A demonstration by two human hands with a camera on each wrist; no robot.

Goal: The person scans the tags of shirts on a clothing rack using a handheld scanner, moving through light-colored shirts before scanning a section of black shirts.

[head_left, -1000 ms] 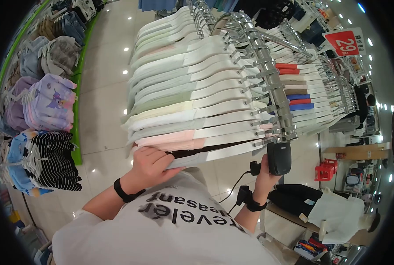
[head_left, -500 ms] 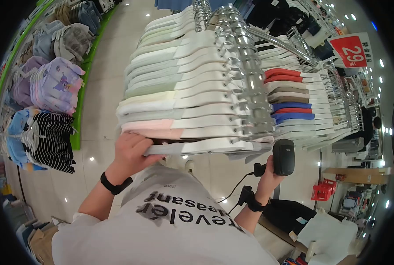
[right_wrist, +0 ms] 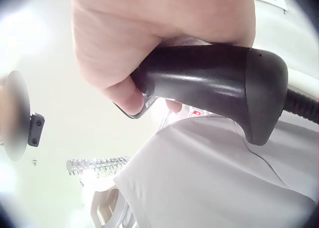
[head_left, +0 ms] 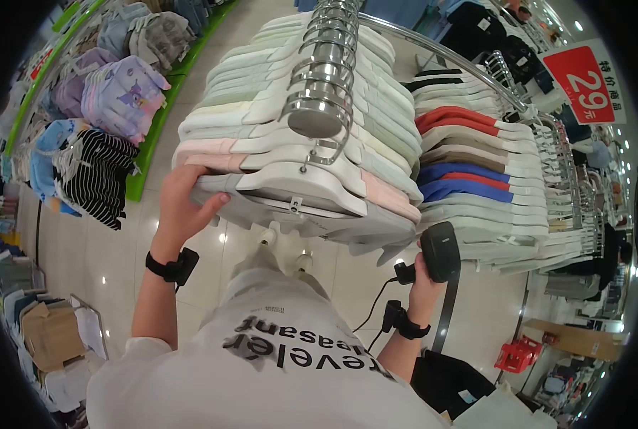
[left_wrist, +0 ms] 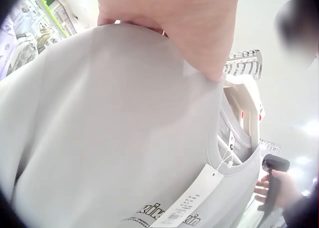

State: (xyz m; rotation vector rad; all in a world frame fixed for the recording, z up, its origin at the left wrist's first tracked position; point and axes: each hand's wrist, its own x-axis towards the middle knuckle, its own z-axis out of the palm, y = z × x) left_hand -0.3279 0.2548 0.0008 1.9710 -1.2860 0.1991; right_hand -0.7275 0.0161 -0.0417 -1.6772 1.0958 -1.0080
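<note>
A light grey T-shirt (head_left: 226,191) hangs on a white hanger (head_left: 283,177) at the front of a full rail. My left hand (head_left: 180,204) grips its shoulder, the thumb in front and the other fingers out of sight behind the cloth. Dangling from the neckline is a white paper tag (left_wrist: 192,195), above dark printed lettering on the chest. My right hand (head_left: 425,286) holds a black barcode scanner (head_left: 440,252) by its handle, to the right of the shirt. In the right wrist view, the scanner's handle (right_wrist: 199,78) overlaps grey cloth.
Pale shirts (head_left: 240,93) fill the metal rail (head_left: 315,120) behind the grey one. Red and blue shirts (head_left: 469,182) hang close on the right, under a red price sign (head_left: 582,84). Children's clothes (head_left: 122,100) line the left side. A red basket (head_left: 517,355) stands on the floor at right.
The view has swung round to face the rail's end. The grey shirt's front has turned towards me, its shoulder still in my left hand. The scanner stays in my right hand.
</note>
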